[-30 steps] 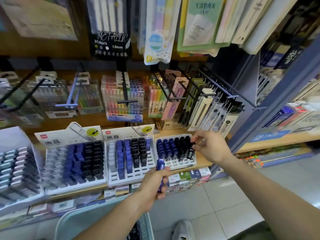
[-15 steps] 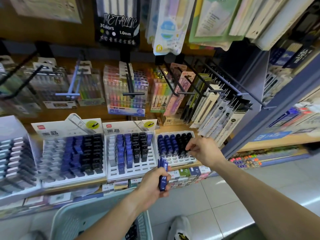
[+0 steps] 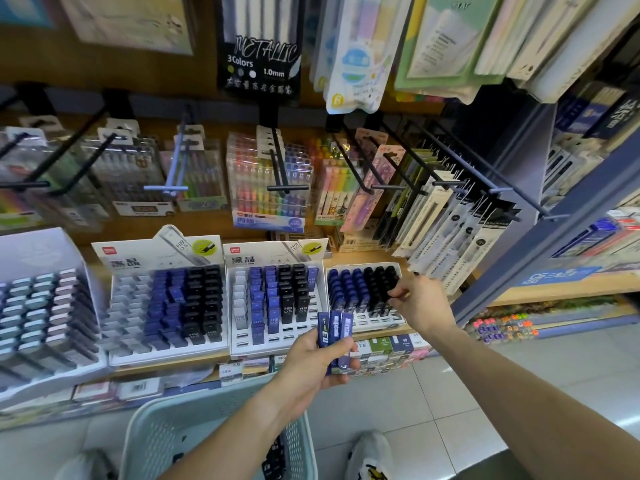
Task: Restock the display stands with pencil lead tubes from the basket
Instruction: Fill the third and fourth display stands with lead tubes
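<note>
A wooden shelf (image 3: 381, 252) carries four white display stands side by side. The far-left stand (image 3: 41, 317) holds rows of pale grey and teal tubes. The second stand (image 3: 162, 299) shows empty slots at its left, then two blue columns and two black columns. The third stand (image 3: 275, 296) holds one grey column, two blue, two black, and a partial blue column at its right edge; its front slots are empty. The right stand (image 3: 363, 296), the smallest, holds three blue columns and three black columns, with two bare rows at the front. Above hang packets on black pegs, among them a black "METALLIC" pack (image 3: 259, 60). Below, in front of the shelf, stands a pale green perforated basket (image 3: 194, 431) with dark tubes visible inside near its right wall. The left hand (image 3: 311, 362) grips three blue tubes (image 3: 335, 332), upright and fanned side by side, in front of the gap between the third and right stands. The right hand (image 3: 420, 299) reaches to the right stand's black columns, fingertips pinched together on a black tube (image 3: 393, 293) at the right-hand column; how far it sits in its slot cannot be told. Two white shoes show on the tiled floor.
</note>
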Motion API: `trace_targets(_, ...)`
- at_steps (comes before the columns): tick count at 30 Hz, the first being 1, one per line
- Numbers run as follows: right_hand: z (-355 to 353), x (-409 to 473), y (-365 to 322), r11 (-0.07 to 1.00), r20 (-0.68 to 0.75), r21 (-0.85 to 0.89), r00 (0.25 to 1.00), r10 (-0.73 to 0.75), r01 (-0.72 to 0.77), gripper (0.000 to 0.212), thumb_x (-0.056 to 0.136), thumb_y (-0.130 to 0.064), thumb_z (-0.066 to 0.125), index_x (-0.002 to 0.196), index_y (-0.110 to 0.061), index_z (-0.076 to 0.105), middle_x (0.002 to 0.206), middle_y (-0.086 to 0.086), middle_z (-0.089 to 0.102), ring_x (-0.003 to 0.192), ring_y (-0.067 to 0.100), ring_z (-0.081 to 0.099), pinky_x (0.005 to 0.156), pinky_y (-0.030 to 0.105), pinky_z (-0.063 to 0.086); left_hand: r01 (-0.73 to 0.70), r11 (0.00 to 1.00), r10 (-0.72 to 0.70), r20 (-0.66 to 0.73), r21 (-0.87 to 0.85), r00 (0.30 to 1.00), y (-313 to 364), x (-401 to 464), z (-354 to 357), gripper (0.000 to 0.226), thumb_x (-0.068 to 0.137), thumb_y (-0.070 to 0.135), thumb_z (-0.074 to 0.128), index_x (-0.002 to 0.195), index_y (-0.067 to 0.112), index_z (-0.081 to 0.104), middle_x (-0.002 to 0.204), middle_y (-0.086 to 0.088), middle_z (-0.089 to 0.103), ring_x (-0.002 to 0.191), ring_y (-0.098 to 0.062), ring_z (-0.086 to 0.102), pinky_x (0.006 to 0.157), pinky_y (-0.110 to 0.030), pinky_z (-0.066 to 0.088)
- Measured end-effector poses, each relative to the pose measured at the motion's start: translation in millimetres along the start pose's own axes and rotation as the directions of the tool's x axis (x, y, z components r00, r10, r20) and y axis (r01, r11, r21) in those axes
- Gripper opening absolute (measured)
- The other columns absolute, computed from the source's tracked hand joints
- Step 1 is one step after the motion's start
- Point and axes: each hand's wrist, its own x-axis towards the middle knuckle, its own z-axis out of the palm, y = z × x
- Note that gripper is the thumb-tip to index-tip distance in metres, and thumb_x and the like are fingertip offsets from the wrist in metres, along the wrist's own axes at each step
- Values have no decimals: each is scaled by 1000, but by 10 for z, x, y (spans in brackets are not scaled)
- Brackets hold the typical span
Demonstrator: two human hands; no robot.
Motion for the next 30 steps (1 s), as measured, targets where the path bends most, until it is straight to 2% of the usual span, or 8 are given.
trace_targets(6,-19,-64,-10,998,39,-44,998,49,-48,12,82,-9,77,91,-16,79,91,1,75,86,24,69,77,36,56,-14,1000,14,-20,5,1000,21,-122,7,31,92,16,75,120,9,63,107,-10,77,92,-27,76,59,-28,56)
trace_targets(10,-137,-131,-167,988,-47,-148,998,40,-46,24,85,-19,75,108,-22,73,98,-1,73,90,22,67,73,35,57,-30,999,31,-48,27,998,32,-181,14,33,90,18,78,118,10,64,106,-9,78,94,-28,77,57,-26,55)
trace_targets(12,-227,-215,-433,993,21,81,996,83,-85,19,83,-39,79,96,-25,75,83,-8,73,79,13,69,67,30,56,-38,999,40,-61,36,997,35,-199,16,38,86,19,81,119,11,64,106,-9,78,93,-26,77,56,-25,54)
trace_targets(15,-281,-383,-830,822,420,451,895,151,-349,34,73,-56,83,83,-24,76,77,-3,76,67,10,71,57,23,52,-41,998,44,-63,57,997,31,-229,36,42,82,20,84,119,12,65,104,-10,78,87,-25,76,56,-26,54)
trace_targets(17,-248,-442,-929,787,514,473,850,119,-396,26,74,-41,87,84,-19,77,79,2,77,67,13,71,59,25,53,-45,996,49,-58,71,997,28,-250,61,41,82,20,84,118,12,66,103,-8,79,86,-24,76,57,-26,54)
trace_targets(21,-362,-389,-939,687,530,537,829,175,-489,7,80,-5,80,86,-7,77,80,9,77,73,19,74,71,28,61,-19,999,16,-99,-29,995,68,-281,103,41,88,26,79,120,7,62,107,-15,77,89,-30,77,55,-27,55)
trace_targets(27,-550,-365,-893,440,520,704,827,216,-558,21,78,15,75,91,0,70,93,19,76,88,26,74,74,31,63,-38,984,13,-140,-172,990,213,-284,10,33,96,21,70,120,4,56,108,-18,76,87,-34,77,54,-31,59)
trace_targets(30,-494,-425,-909,404,548,708,812,202,-579,27,79,19,71,99,2,68,91,20,75,86,26,75,73,33,62,-113,979,82,-177,-168,981,237,-266,-76,24,91,10,74,104,9,54,100,-10,78,83,-30,76,56,-28,58)
